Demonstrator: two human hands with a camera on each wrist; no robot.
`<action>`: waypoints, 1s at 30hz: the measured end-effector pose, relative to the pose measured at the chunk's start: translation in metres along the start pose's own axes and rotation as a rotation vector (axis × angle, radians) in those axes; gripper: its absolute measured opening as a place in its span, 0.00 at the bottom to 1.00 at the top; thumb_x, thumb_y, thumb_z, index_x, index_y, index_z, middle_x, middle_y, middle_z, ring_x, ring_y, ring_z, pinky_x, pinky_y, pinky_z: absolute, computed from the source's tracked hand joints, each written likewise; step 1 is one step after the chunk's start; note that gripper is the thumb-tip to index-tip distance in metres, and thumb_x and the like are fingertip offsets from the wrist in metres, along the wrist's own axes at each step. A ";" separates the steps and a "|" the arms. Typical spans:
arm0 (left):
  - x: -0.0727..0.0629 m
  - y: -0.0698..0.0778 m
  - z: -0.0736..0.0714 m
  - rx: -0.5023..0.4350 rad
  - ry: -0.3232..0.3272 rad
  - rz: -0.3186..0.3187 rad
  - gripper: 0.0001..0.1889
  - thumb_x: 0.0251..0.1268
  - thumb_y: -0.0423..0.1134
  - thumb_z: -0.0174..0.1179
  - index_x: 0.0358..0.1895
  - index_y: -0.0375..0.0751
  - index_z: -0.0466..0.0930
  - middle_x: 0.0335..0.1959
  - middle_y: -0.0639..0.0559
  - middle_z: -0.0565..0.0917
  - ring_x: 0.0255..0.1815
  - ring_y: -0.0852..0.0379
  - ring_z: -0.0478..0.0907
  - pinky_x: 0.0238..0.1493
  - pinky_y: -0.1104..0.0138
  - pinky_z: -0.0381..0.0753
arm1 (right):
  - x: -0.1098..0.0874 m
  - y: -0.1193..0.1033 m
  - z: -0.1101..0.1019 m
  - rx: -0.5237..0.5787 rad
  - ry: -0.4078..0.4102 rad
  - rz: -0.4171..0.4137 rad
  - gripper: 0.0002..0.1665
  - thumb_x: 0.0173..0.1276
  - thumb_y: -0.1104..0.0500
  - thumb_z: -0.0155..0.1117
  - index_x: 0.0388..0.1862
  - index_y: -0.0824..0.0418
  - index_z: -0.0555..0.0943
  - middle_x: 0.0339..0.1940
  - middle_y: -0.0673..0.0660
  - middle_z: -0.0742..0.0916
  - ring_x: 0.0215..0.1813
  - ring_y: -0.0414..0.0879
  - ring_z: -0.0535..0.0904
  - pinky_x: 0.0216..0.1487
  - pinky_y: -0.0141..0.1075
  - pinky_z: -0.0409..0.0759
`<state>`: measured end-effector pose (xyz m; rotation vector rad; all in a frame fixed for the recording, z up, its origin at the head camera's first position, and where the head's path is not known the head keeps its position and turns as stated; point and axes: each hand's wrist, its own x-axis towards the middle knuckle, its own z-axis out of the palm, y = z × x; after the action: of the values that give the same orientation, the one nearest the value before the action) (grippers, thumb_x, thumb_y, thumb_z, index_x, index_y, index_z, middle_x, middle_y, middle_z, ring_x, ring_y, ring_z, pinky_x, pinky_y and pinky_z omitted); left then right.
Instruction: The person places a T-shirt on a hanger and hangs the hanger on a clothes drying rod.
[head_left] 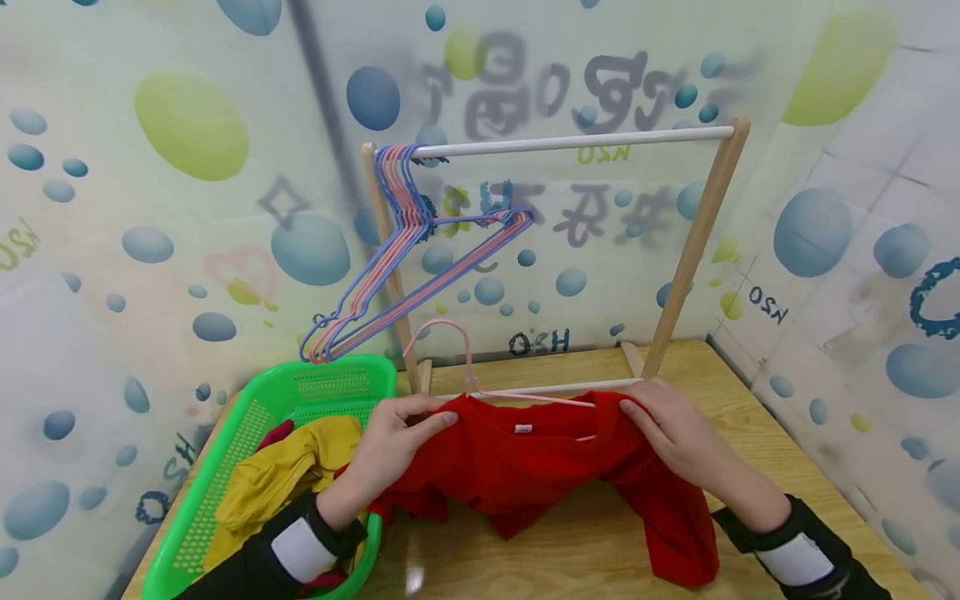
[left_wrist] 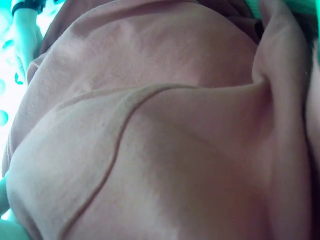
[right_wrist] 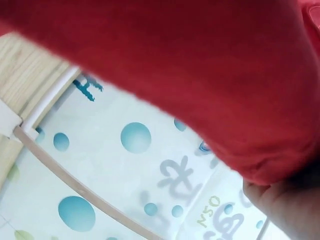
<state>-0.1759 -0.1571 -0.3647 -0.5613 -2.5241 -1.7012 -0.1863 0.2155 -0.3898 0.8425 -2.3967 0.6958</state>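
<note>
A red long-sleeved top (head_left: 525, 462) hangs between both hands above the table, neckline up, a small white label at its collar. A pink hanger (head_left: 471, 375) sits inside it, its hook sticking up beside the left shoulder and its bar showing across the neck opening. My left hand (head_left: 386, 446) pinches the left shoulder between thumb and fingers. At the other shoulder, my right hand (head_left: 678, 433) grips the cloth, thumb in front. Pale, discoloured fabric (left_wrist: 150, 150) fills the left wrist view. In the right wrist view, the red cloth (right_wrist: 200, 75) hides most of the right hand (right_wrist: 287, 202).
A wooden rack with a white rod (head_left: 570, 143) stands behind; several pink and blue hangers (head_left: 405, 221) hang at its left end. At left, a green basket (head_left: 202, 492) holds a yellow garment (head_left: 292, 467) and dark red cloth (head_left: 276, 435). Patterned walls enclose the wooden table (head_left: 750, 417).
</note>
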 end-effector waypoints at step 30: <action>0.003 0.000 0.021 -0.029 -0.055 -0.020 0.10 0.71 0.38 0.67 0.48 0.38 0.91 0.43 0.43 0.91 0.42 0.58 0.85 0.43 0.69 0.83 | 0.006 -0.020 0.014 -0.153 -0.034 -0.177 0.13 0.83 0.50 0.55 0.36 0.52 0.78 0.26 0.42 0.81 0.30 0.34 0.74 0.32 0.32 0.81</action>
<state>-0.1756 -0.1375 -0.3725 -0.5952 -2.5541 -1.7560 -0.1809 0.1912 -0.3903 0.9931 -2.3348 0.4262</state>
